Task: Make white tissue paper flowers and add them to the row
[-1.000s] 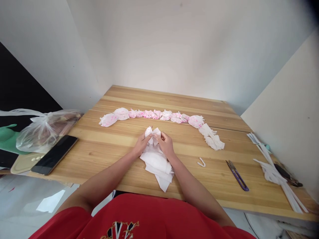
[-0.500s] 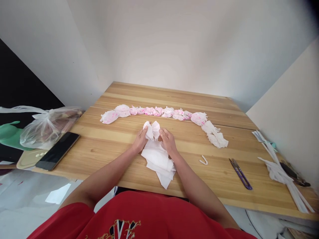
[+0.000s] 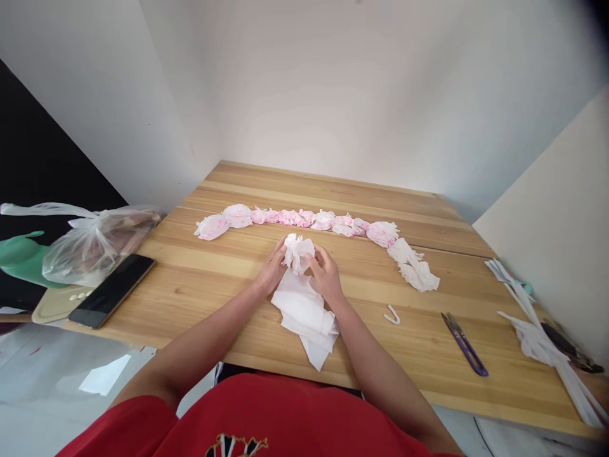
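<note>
Between my two hands is a gathered white tissue-paper flower (image 3: 297, 252), its layers fanned out. My left hand (image 3: 272, 270) grips its left side, fingers partly behind the paper. From the right, my right hand (image 3: 325, 271) pinches the flower's edge between thumb and fingers. Below them, flat on the table, lies a loose stack of white tissue sheets (image 3: 304, 314). Farther back, a curved row of pink-and-white paper flowers (image 3: 295, 218) stretches across the table, with whiter ones (image 3: 413, 266) at its right end.
Purple-handled thread snips (image 3: 465, 346) and a bent white strip (image 3: 392, 315) lie to the right. White strips (image 3: 547, 343) are bundled at the right edge. On the left are a black phone (image 3: 113, 291), a tied plastic bag (image 3: 98, 244) and a green object (image 3: 28, 260).
The paper between my hands has gone from a bow-like shape to a rounder, more fanned-out flower. My view has shifted slightly.
</note>
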Available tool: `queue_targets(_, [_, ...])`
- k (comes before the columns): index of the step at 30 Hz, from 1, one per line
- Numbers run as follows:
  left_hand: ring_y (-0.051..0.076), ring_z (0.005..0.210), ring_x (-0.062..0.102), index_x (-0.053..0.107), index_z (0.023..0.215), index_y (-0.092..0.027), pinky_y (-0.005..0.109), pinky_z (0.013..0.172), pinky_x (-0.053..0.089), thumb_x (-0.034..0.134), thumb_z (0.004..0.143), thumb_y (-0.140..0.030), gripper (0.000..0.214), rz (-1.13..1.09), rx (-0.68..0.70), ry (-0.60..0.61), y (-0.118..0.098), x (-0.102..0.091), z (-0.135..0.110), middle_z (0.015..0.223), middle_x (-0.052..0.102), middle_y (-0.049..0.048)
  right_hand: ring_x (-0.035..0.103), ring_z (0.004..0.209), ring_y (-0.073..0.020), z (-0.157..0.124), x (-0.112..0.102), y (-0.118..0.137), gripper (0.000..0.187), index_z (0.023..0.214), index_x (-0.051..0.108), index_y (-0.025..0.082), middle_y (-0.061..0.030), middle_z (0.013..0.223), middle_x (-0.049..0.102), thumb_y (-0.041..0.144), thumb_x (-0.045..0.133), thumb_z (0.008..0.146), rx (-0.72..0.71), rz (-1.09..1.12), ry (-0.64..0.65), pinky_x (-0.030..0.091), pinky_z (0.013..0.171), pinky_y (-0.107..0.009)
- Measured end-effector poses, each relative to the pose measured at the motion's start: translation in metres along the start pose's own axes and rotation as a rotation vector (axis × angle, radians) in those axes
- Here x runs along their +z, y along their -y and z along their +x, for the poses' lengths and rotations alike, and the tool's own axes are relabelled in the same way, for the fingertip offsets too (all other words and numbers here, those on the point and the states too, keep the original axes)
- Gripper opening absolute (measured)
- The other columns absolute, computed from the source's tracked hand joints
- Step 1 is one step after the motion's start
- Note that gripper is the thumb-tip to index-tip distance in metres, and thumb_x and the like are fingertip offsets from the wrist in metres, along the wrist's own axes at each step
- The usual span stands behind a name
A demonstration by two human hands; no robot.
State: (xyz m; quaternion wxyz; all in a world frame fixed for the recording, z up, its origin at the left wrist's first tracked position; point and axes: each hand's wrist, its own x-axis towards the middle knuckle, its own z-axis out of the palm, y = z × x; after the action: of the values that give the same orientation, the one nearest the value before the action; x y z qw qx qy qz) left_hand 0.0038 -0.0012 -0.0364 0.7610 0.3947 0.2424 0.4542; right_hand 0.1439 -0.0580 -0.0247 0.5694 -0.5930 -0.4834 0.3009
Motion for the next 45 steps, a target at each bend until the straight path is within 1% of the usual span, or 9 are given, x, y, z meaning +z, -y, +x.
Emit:
queue_targets(3, [0.018,0.097,0.062,0.040,0.142,-0.028,0.029,0.084,0.048,0.066,0.081,-0.034,0.066,-0.068,-0.050,0.033,0.0013,-0.0011,-0.0001,0.119,0.064,0.0059,0.064,0.073,-0.0181,0.0007,0.0017,-0.0050,0.054,0.131,0.048,0.021,-0.0030,0.086,0.070,0.034,0.060,0.080,-0.001,-0.067,-0.084,0.050,0.067,-0.029])
queue_targets(7, [0.015,0.092,0.062,0.039,0.142,-0.028,0.026,0.080,0.047,0.065,0.081,-0.029,0.066,-0.108,-0.052,0.025,0.0019,-0.0023,0.0007,0.115,0.065,0.0046,0.062,0.067,-0.0163,0.0008,-0.0002,-0.0086,0.033,0.114,0.057,0.022,-0.0007,0.080,0.070,0.031,0.058,0.082,-0.084,-0.166,-0.129,0.049,0.067,-0.029])
queue_targets(11, [0.013,0.086,0.061,0.039,0.142,-0.027,0.024,0.078,0.047,0.064,0.082,-0.026,0.065,-0.133,-0.034,0.019,0.0017,-0.0029,0.0019,0.105,0.066,0.0032,0.063,0.074,-0.0161,-0.0010,-0.0029,-0.0067,0.019,0.095,0.066,0.022,-0.0025,0.088,0.071,0.030,0.051,0.086,-0.174,-0.243,-0.027,0.049,0.070,-0.028])
queue_targets(17, [0.012,0.080,0.060,0.038,0.142,-0.027,0.023,0.077,0.046,0.061,0.081,-0.025,0.065,-0.110,-0.011,-0.026,0.0004,-0.0023,0.0027,0.104,0.067,0.0024,0.061,0.099,-0.0202,-0.0041,-0.0044,-0.0002,0.026,0.108,0.066,0.025,-0.0050,0.109,0.068,0.036,0.052,0.089,-0.324,-0.287,0.148,0.048,0.088,-0.034])
queue_targets(25, [0.015,0.088,0.062,0.035,0.144,-0.026,0.026,0.081,0.046,0.063,0.079,-0.027,0.071,-0.059,0.002,-0.023,0.0036,-0.0034,0.0041,0.113,0.065,0.0048,0.064,0.090,-0.0197,-0.0032,0.0018,-0.0077,0.021,0.094,0.070,0.022,-0.0057,0.098,0.070,0.034,0.057,0.084,-0.257,-0.261,0.056,0.051,0.078,-0.031])
queue_targets(30, [0.016,0.094,0.061,0.039,0.141,-0.027,0.027,0.084,0.047,0.065,0.081,-0.035,0.065,-0.068,-0.016,0.007,0.0013,0.0008,0.0001,0.120,0.061,0.0061,0.063,0.084,-0.0178,-0.0030,0.0004,-0.0060,0.022,0.092,0.071,0.021,-0.0048,0.093,0.070,0.031,0.052,0.086,-0.254,-0.220,0.079,0.049,0.074,-0.028])
queue_targets(34, [0.015,0.093,0.061,0.036,0.142,-0.027,0.026,0.081,0.047,0.070,0.072,-0.019,0.078,-0.060,0.007,0.042,-0.0014,0.0034,-0.0017,0.120,0.060,0.0061,0.062,0.082,-0.0173,-0.0039,-0.0011,-0.0018,0.024,0.095,0.071,0.020,-0.0048,0.092,0.069,0.029,0.050,0.087,-0.269,-0.234,0.101,0.047,0.074,-0.028])
queue_targets(38, [0.014,0.084,0.060,0.037,0.140,-0.028,0.024,0.074,0.048,0.065,0.061,-0.006,0.086,-0.033,0.003,0.039,-0.0035,0.0030,-0.0027,0.110,0.062,0.0037,0.062,0.082,-0.0172,-0.0050,-0.0014,0.0012,0.024,0.091,0.070,0.021,-0.0042,0.091,0.069,0.030,0.048,0.087,-0.277,-0.253,0.092,0.047,0.076,-0.028])
queue_targets(45, [0.012,0.072,0.058,0.043,0.137,-0.025,0.025,0.069,0.047,0.069,0.065,-0.013,0.078,-0.072,-0.031,-0.048,-0.0052,0.0036,-0.0022,0.093,0.063,0.0007,0.064,0.079,-0.0184,-0.0005,-0.0008,-0.0070,0.022,0.087,0.071,0.020,-0.0046,0.090,0.071,0.030,0.052,0.081,-0.160,-0.164,0.049,0.050,0.070,-0.029])
